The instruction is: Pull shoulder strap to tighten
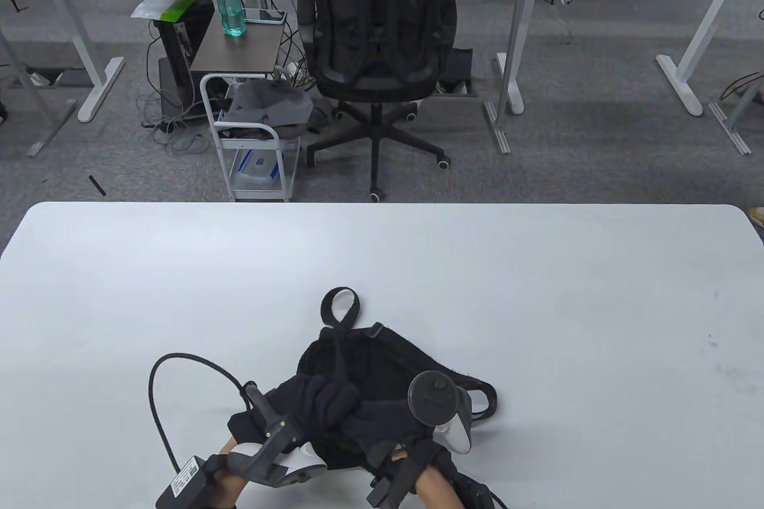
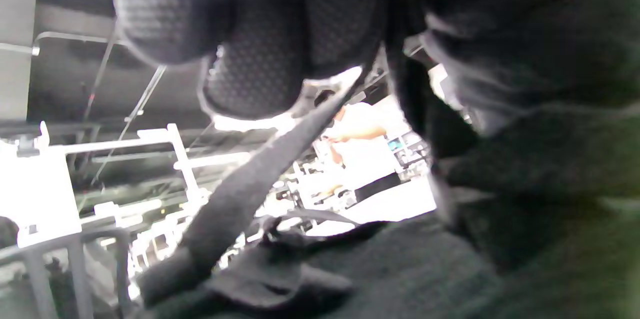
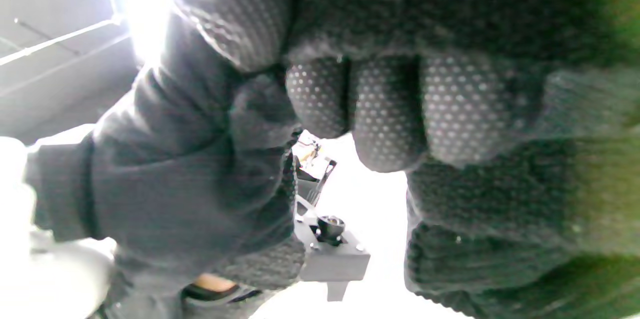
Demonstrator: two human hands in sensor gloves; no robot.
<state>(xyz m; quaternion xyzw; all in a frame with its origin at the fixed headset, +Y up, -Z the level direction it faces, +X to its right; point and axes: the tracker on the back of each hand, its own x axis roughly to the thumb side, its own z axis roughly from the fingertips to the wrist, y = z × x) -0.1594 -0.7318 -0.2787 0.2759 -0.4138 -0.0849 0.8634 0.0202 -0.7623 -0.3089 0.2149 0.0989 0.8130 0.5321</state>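
Soft floppy bag (image 1: 382, 372), both hands bunched on it
Left hand (image 1: 325, 401) grips the thin strap (image 2: 260, 179); right hand (image 1: 388, 422) clenches fabric; webbing looks limp, grab near the buckle

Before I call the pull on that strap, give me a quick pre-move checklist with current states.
1. Left hand grips the strap: ok; the left wrist view shows its fingers closed over the webbing.
2. Strap runs straight and taut from the bag: ok in the left wrist view.
3. Right hand holds the bag down: ok; its fingers are curled into the black fabric.
4. Buckle free to slide: cannot tell, hidden.
5. Far strap loop lies loose on the table, unsnagged: ok.
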